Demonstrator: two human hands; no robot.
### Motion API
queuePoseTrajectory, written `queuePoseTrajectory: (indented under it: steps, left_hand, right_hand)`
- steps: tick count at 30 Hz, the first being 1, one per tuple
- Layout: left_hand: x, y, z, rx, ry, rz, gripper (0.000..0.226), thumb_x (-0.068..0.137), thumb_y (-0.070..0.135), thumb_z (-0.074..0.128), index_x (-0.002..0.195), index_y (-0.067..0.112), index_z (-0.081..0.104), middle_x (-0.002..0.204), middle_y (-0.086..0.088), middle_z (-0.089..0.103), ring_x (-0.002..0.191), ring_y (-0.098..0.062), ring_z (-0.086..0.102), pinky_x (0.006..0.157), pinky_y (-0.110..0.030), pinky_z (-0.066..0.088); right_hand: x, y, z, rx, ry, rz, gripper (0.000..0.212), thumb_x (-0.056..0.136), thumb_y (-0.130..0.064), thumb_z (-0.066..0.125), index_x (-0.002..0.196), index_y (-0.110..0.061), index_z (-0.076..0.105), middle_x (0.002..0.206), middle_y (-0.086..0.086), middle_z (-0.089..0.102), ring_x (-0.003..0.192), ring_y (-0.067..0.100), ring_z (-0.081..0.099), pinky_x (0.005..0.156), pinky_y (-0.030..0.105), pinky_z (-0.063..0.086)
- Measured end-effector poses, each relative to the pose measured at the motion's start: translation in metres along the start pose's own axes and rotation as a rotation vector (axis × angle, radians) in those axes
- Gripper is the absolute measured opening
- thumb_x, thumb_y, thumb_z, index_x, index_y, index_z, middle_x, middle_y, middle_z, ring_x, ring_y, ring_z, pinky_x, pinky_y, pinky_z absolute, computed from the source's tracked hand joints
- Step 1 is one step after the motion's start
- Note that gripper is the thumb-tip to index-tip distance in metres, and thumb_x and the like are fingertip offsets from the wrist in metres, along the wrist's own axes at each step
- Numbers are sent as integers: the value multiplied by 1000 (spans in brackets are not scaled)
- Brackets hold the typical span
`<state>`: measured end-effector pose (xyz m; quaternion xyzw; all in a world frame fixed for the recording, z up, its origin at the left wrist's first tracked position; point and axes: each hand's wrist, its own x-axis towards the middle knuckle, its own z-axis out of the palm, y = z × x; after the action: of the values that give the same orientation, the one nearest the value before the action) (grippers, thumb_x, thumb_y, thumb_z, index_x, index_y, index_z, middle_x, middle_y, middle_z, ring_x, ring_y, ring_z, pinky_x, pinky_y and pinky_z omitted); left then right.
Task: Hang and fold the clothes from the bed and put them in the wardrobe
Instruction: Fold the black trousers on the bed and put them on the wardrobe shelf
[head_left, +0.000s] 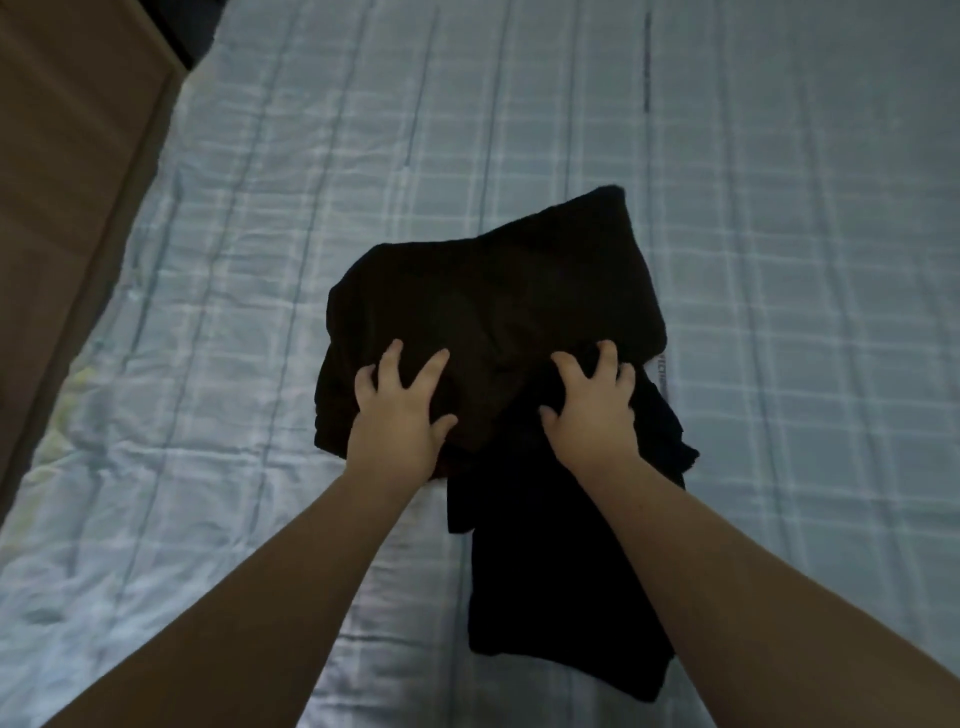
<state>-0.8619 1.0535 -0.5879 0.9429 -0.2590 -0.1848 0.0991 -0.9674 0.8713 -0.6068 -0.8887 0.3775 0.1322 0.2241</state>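
Pressing rumpled dark clothes (493, 312), both hands (400, 421) spread.

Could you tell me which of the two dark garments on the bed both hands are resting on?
The brownish-black garment, the farther one. The left hand and right hand press on it; the darker garment trails nearer the person.
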Motion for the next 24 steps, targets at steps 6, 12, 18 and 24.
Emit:
queuePoseTrajectory:
  steps: [6, 12, 18, 24]
  left_hand:
    - [-26, 14, -12, 56, 70, -36, 64, 91, 25, 61, 149, 35, 36, 159, -11, 22, 143, -39, 23, 103, -59, 40]
    - [-74, 39, -14, -80, 18, 226, 71, 81, 9, 63, 148, 19, 42, 155, -18, 36, 148, -41, 18, 120, -57, 21]
    - [-115, 91, -24, -660, -472, 386, 98, 81, 19, 74, 158, 32, 15, 159, 6, 27, 145, -5, 25, 120, -27, 26]
    - [-125, 125, 15, -500, -413, 368, 48, 87, 26, 65, 132, 34, 51, 124, 3, 63, 111, -14, 61, 95, -38, 51]
  right_hand:
    - [-49, 24, 9, 268, 64, 18, 37, 86, 1, 54, 119, -17, 52, 122, 11, 47, 103, 30, 48, 90, 42, 45]
    - [-107, 23, -34, 659, 136, -9, 26, 84, 2, 53, 96, -22, 54, 100, -2, 54, 87, 0, 53, 74, 12, 39]
    - [-152, 42, -98, 1007, 201, -13, 29, 75, -4, 49, 94, -22, 60, 88, -2, 64, 82, 12, 61, 69, 24, 49]
    - [-173, 86, -86, 719, 93, -74, 42, 77, 7, 58, 88, -33, 55, 98, -8, 52, 88, -4, 54, 76, 5, 39]
